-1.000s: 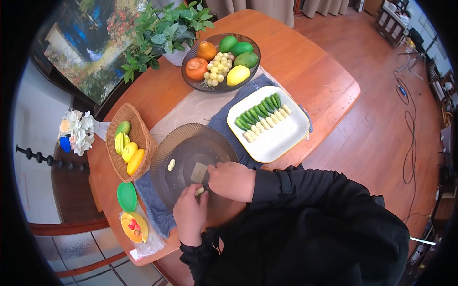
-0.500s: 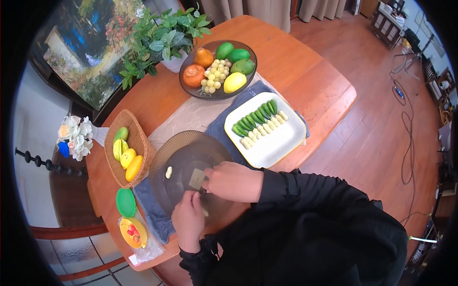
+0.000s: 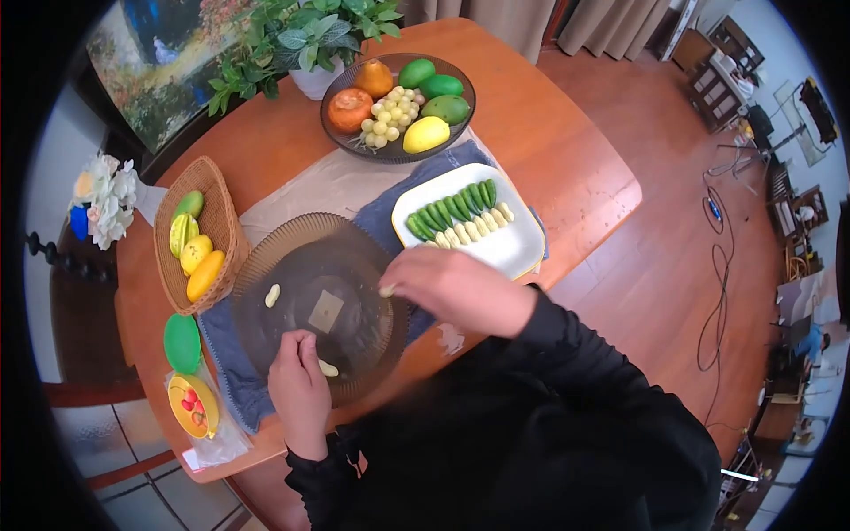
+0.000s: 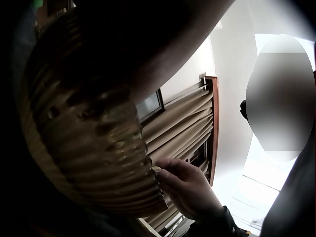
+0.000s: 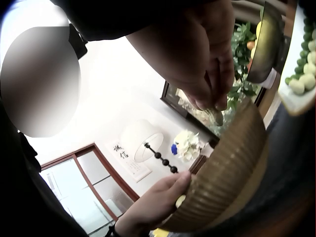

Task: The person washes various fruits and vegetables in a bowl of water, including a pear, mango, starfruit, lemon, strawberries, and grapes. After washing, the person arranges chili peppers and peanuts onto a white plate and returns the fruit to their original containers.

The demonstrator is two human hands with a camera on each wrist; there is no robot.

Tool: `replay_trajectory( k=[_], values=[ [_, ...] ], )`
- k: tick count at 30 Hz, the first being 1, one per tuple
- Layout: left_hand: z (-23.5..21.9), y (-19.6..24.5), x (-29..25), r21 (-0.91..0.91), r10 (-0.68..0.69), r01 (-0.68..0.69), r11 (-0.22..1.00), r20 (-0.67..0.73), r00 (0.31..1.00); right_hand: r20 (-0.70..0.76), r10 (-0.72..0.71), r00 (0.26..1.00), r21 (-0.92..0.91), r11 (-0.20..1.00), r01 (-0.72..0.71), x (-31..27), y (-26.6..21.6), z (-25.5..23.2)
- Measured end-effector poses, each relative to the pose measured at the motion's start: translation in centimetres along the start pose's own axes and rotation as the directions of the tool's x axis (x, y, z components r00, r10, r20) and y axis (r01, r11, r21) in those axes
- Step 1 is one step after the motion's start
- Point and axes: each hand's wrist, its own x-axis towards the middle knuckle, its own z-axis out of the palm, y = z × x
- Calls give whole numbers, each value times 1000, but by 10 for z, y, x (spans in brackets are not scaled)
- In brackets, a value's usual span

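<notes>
A smoky ribbed glass bowl (image 3: 257,265) stands close to the person. Over its right side, the right hand (image 3: 460,288) pinches a pale peanut (image 3: 387,290) between thumb and fingertips; the right wrist view shows this peanut (image 5: 215,116) just above the rim. The left hand (image 3: 298,389) is at the bowl's near side, fingers curled, with another peanut (image 3: 328,368) showing beside its thumb. A third peanut (image 3: 273,296) lies in the bowl's left part, near a pale square (image 3: 325,311). On the white tray (image 3: 518,252) lie a row of green peppers (image 3: 452,208) and a row of peanuts (image 3: 482,226).
A wicker basket (image 3: 232,257) with yellow and green fruit stands left of the bowl. Behind is a dark fruit bowl (image 3: 390,157) near a potted plant (image 3: 310,44). A green lid (image 3: 182,343) and a yellow bowl (image 3: 180,383) with red items sit at the left edge.
The right hand has lifted from the bowl's middle and moved right, toward the tray, with a peanut in its fingertips. The left hand has parted from it and stays at the near side.
</notes>
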Motion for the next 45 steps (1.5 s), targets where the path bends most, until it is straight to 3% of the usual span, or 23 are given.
replay_trajectory(
  k=[1, 3, 7, 11, 13, 19, 30, 45],
  values=[
    [0, 2, 0, -2, -13, 13, 1000, -4, 1000, -37, 81, 996, 34, 996, -80, -3, 2, -14],
    [-5, 8, 0, 63, -53, 51, 997, 43, 998, -138, 112, 984, -192, 972, -137, -13, 17, -40],
    [-4, 6, -2, 91, -28, 23, 996, 48, 998, -279, 361, 890, -378, 811, -447, -27, 52, -82],
    [-4, 7, 0, 104, -32, 27, 994, 53, 998, -315, 447, 837, -436, 715, -546, -39, 86, -89],
    [-4, 7, 0, 108, -25, 20, 994, 47, 999, -312, 556, 770, -412, 651, -637, -37, 91, -87],
    [-4, 7, -1, 119, -33, 26, 993, 60, 998, -252, 547, 799, -432, 675, -598, -35, 124, -80],
    [-3, 8, -1, 125, -35, 28, 992, 57, 998, -170, 518, 839, -593, 626, -507, -33, 144, -84],
    [-3, 8, 0, 148, -36, 26, 989, 68, 997, -145, 535, 833, -603, 620, -502, -28, 140, -85]
  ],
)
